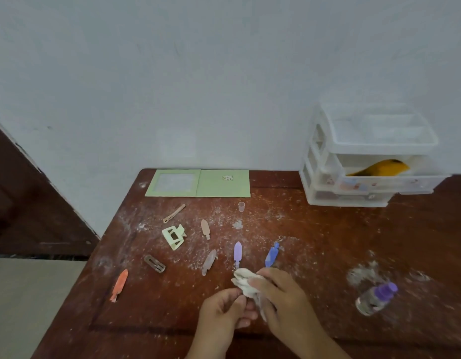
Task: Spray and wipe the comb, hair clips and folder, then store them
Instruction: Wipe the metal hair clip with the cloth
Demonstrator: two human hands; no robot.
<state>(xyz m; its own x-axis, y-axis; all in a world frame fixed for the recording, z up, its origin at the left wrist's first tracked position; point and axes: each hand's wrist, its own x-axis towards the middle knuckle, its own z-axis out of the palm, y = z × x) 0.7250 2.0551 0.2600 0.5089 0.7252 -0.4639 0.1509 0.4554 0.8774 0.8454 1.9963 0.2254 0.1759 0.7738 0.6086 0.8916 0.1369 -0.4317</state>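
I'm at the wiping step: my right hand (278, 288) bunches the cloth (246, 282) while my left hand (224, 307) pinches something small against it, hidden from view. Hair clips (237, 251) lie scattered on the dusty surface (314, 255); next, I'd pick another and wipe it.

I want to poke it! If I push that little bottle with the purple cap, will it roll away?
Probably. The bottle lies on its side on the table and looks round, so a sideways push would likely roll it. It looks small and clear, so probably light. Its cap appears on, so spilling seems unlikely.
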